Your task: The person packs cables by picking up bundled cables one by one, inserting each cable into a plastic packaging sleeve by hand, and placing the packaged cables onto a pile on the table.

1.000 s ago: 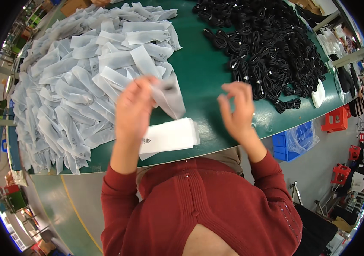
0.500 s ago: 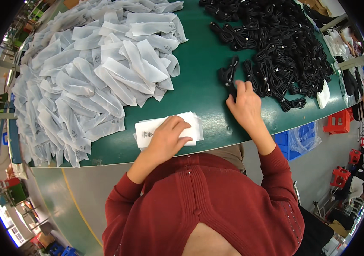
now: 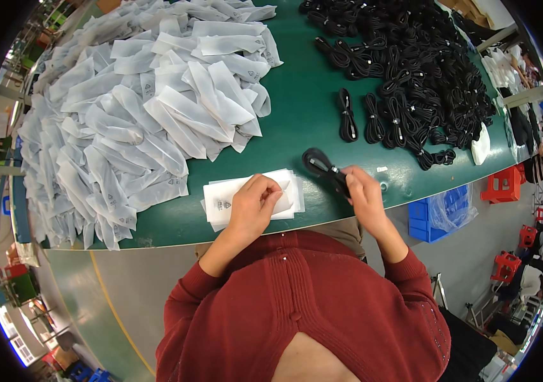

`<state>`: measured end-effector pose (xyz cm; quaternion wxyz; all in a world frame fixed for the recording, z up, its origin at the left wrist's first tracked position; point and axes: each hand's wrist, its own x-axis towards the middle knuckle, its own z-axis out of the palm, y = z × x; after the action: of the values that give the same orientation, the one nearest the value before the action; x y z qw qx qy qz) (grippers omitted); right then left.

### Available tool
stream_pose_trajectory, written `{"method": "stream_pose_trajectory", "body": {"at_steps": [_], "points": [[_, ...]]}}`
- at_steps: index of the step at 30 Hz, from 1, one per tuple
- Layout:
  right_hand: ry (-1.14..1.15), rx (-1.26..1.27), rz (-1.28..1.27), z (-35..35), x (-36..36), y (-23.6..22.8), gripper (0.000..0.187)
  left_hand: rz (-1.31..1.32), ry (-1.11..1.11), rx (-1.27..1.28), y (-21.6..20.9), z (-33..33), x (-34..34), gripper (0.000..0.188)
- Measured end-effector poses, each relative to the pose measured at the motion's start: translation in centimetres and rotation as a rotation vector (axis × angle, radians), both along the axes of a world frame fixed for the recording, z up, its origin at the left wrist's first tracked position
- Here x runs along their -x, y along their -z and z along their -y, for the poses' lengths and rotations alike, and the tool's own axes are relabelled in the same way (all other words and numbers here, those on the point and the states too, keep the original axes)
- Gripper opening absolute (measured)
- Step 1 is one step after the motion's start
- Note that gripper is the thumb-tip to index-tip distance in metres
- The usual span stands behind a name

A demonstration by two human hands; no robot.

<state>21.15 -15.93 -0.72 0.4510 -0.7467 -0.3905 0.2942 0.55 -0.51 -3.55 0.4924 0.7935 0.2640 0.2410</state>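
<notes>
A coiled black cable bundle point(image 3: 323, 168) is in my right hand point(image 3: 364, 196), gripped at its near end, just above the table and slightly blurred. My left hand point(image 3: 253, 202) rests on a small stack of white translucent bags point(image 3: 217, 198) near the table's front edge. Its thumb and fingertips are pinched at the right end of the top bag, whose edge stands a little raised. A gap separates the cable from the stack. Two more cable bundles, one of them a single coil point(image 3: 347, 116), lie beyond my right hand.
On the left spreads a big heap of filled translucent bags point(image 3: 131, 114). A large pile of black cables point(image 3: 411, 83) covers the far right of the green table point(image 3: 297, 83). One white piece point(image 3: 481, 144) lies beside it. Below the edge stands a blue crate point(image 3: 434, 216) with clear plastic.
My right hand has drawn one cable bundle away from the pile, toward me and left to the bag stack. My left fingers have closed into a pinch, lifting the top bag's edge.
</notes>
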Motion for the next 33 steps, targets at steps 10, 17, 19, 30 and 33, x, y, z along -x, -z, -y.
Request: {"method": "stream_pose_trajectory", "body": {"at_steps": [10,17,19,30,33], "points": [[-0.363,-0.127,0.339,0.4,1.2,-0.3,0.01,0.041,-0.007,0.075,-0.4,-0.3,0.0,0.008],[-0.242,0.388,-0.455,-0.7,1.1,-0.6,0.015,0.118,0.191,-0.3,-1.5,-0.1,-0.3,0.016],[-0.395,-0.098,0.063,-1.1,1.8,-0.1,0.017,0.102,0.174,-0.345,-2.0,-0.3,-0.5,0.016],[-0.423,-0.395,0.471,-3.6,2.0,-0.2,0.037,0.083,0.08,-0.276,-3.2,-1.7,-1.1,0.014],[-0.235,-0.154,0.159,-4.2,3.2,0.1,0.053,0.091,0.103,-0.278,-4.0,-1.8,-1.4,0.012]]}}
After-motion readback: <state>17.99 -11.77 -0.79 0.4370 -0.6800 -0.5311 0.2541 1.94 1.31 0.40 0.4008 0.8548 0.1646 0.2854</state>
